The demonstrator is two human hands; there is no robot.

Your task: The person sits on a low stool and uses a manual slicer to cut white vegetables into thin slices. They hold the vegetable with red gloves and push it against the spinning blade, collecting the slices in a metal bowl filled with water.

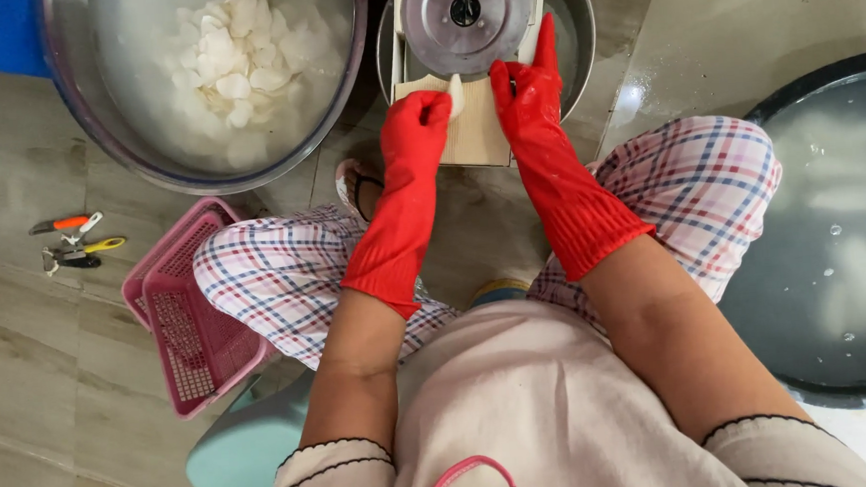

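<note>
One white slice (456, 95) sits pinched in the closed fingers of the red-gloved left hand (416, 124) at the near edge of a single round-bladed slicer (464, 11), while the red-gloved right hand (524, 87) rests beside it on the slicer's wooden board (476, 131) with one finger stretched far along the frame. Far left, one large steel bowl (94, 114) holds a heap of white slices (236, 55) in water; a second steel bowl (575, 24) sits under the slicer. Right, a dark tub (811, 371) holds cloudy water; left, two stacked pink baskets (192, 318) and two peelers (77, 240) lie on the floor.
</note>
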